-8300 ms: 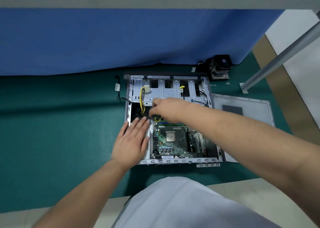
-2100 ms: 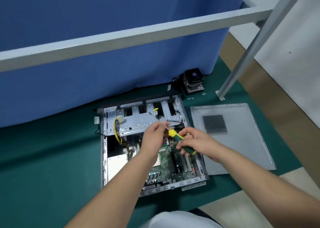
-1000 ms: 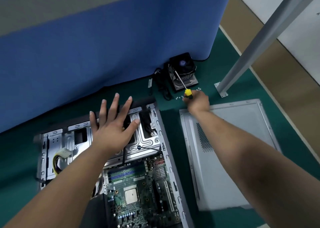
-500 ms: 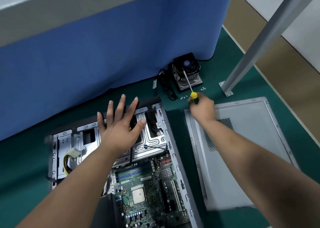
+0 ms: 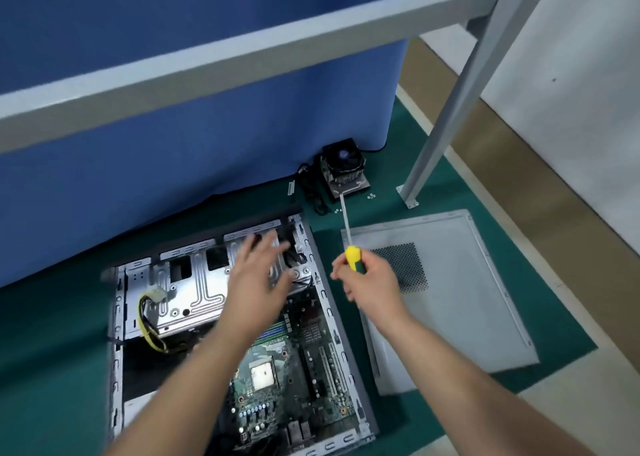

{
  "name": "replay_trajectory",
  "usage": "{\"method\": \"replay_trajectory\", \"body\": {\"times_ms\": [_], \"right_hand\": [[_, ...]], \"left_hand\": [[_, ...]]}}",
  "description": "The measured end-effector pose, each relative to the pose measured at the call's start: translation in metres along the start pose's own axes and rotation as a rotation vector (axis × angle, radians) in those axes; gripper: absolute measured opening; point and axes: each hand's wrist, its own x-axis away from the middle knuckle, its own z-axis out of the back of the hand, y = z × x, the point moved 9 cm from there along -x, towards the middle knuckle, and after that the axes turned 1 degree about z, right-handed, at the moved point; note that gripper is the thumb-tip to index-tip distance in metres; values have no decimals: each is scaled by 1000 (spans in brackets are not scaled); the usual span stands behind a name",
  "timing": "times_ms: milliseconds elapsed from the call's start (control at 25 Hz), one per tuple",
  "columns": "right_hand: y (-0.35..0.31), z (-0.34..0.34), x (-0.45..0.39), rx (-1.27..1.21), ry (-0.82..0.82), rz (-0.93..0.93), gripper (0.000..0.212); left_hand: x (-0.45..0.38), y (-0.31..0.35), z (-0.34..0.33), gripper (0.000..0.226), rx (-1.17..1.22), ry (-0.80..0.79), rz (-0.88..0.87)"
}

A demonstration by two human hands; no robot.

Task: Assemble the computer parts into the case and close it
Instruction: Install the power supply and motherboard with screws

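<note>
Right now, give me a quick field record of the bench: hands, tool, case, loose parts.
left hand: open, fingers spread, blurred, over the drive cage
right hand: shut on the screwdriver, shaft pointing away towards the cooler
case: lying open, motherboard inside, CPU bare
side panel: off, flat on the green mat right of the case
cooler: on the mat by the blue cloth
screws: loose beside the cooler

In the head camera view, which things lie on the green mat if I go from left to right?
Open computer case → left hand above it → right hand holding the screwdriver → side panel → metal post foot.
</note>
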Motion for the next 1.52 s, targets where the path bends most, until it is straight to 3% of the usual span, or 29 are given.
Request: {"method": "replay_trajectory", "body": {"times_ms": [120, 200, 320, 440, 640, 760, 840, 920, 1120, 1240, 1440, 1520], "right_hand": [[-3, -26, 43, -60, -109, -81, 11], [-1, -44, 65, -111, -191, -131, 10], [2, -68, 88, -167, -302, -211, 9], [1, -81, 100, -167, -367, -281, 22], [-4, -96, 116, -65, -497, -333, 46], [-5, -104, 122, -53, -475, -318, 36], [-6, -111, 125, -47, -457, -303, 22], [-6, -117, 130, 24, -466, -282, 16], [-1, -128, 147, 448, -718, -228, 24], [-10, -115, 142, 332, -657, -244, 26], [-30, -76, 115, -366, -283, -257, 35], [-29, -71, 113, -425, -175, -210, 38]], "left_hand": [[68, 12, -18, 26, 398, -37, 89], [95, 7, -19, 22, 592, -38, 157], [118, -7, -5, 18, 720, -28, 185], [137, -20, 3, 11, 810, -73, 213], [154, -34, 19, 20, 878, -99, 217], [158, -38, 24, 13, 893, -130, 204], [156, -43, 22, 8, 1045, -146, 253], [150, -52, 25, 4, 1291, -71, 347], [144, -66, 28, 8, 1718, 134, 507], [146, -75, 23, 9, 1788, 215, 598], [155, -88, 17, 15, 1878, 233, 677], [157, -87, 15, 9, 1886, 211, 667]]}}
